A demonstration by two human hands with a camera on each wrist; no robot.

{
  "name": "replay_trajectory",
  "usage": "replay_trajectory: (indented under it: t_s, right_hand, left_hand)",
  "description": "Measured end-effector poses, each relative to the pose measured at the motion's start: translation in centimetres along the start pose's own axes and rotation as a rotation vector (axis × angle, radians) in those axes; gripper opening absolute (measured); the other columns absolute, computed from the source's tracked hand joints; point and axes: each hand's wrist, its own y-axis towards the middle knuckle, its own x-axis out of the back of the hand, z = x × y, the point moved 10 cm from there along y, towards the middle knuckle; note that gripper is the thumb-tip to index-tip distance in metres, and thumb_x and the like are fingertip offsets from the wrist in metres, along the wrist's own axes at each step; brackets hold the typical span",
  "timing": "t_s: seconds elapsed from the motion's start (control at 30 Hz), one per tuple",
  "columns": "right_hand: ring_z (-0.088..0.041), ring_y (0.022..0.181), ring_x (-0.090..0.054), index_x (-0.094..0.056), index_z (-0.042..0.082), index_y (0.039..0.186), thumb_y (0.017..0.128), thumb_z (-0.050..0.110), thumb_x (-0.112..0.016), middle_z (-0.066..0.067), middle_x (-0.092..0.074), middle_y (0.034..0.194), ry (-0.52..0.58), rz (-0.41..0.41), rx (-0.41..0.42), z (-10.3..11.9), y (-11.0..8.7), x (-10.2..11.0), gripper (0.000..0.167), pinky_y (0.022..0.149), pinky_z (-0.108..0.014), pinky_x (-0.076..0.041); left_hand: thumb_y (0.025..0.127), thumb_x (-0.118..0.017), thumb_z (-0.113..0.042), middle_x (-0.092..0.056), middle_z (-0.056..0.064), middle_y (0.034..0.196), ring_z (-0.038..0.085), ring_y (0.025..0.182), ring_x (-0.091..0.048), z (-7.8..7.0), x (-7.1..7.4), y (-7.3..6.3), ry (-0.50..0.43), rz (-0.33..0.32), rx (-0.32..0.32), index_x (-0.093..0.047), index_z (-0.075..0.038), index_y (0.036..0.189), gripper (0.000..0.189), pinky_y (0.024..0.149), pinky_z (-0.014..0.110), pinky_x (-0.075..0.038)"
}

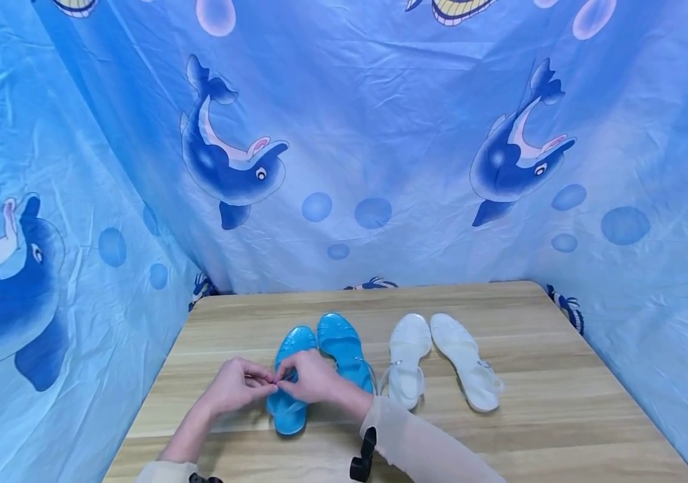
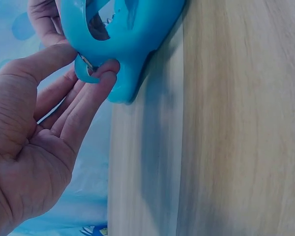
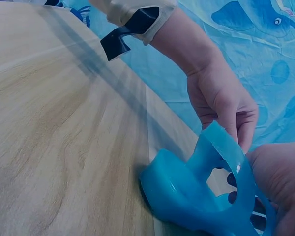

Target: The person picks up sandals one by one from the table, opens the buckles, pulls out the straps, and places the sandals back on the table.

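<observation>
A blue jelly sandal (image 1: 290,419) lies on the wooden table with its toe pointing away. My left hand (image 1: 229,388) comes at it from the left, thumb and fingers pinching the strap end beside a small metal buckle (image 2: 88,65). From the other side my right hand (image 1: 315,379) bends over the sandal, its fingertips meeting the left ones at the ankle strap (image 3: 223,142). The right fingertips are partly hidden behind the strap in the right wrist view. Close by on the right lies a second blue sandal (image 1: 340,339), partly covered by my right hand and forearm.
Two white sandals, a left one (image 1: 410,339) and a right one (image 1: 461,355), lie to the right of the blue pair. Behind the wooden table (image 1: 561,416) hangs a blue dolphin-print curtain (image 1: 368,134), which also runs along both sides.
</observation>
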Motion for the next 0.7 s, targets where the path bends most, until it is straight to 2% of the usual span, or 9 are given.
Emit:
replay_trajectory:
  t_s: [0.2,0.47,0.6,0.7]
  right_hand:
    - [0.006,0.081,-0.061,-0.082,0.019,0.097,0.099,0.02,-0.078,0.013,-0.078,0.094,0.009,0.014,-0.072,-0.87,-0.29,-0.32,0.005,0.072,-0.011,-0.05]
    - [0.0,0.09,-0.071,-0.079,0.02,0.104,0.1,0.022,-0.076,0.01,-0.079,0.102,-0.015,-0.012,-0.023,-0.11,-0.05,0.14,0.005,0.075,-0.01,-0.052]
    - [0.002,0.091,-0.071,-0.081,0.019,0.104,0.099,0.021,-0.077,0.01,-0.081,0.102,0.02,-0.008,-0.041,-0.19,-0.12,0.06,0.006,0.076,-0.01,-0.052]
    - [0.004,0.085,-0.066,-0.083,0.019,0.101,0.099,0.021,-0.078,0.011,-0.08,0.099,0.048,-0.008,-0.057,-0.47,-0.21,-0.08,0.006,0.073,-0.011,-0.052]
  left_hand:
    - [0.091,-0.085,-0.02,-0.08,0.004,0.089,0.009,0.079,-0.074,-0.05,-0.04,-0.05,0.001,0.006,-0.013,-0.083,-0.007,0.098,0.015,0.07,0.02,-0.06]
    - [0.09,-0.087,-0.024,-0.081,0.005,0.09,0.013,0.08,-0.077,0.48,0.23,0.17,-0.006,-0.023,0.029,-0.083,-0.007,0.099,0.02,0.071,0.02,-0.061]
    - [0.089,-0.088,-0.024,-0.082,0.007,0.093,0.015,0.082,-0.078,0.47,0.16,0.02,-0.026,-0.032,0.036,-0.084,-0.008,0.101,0.02,0.071,0.021,-0.062]
    - [0.089,-0.088,-0.023,-0.082,0.008,0.093,0.015,0.082,-0.079,0.61,0.08,-0.19,-0.045,-0.042,0.039,-0.084,-0.007,0.099,0.019,0.072,0.023,-0.063]
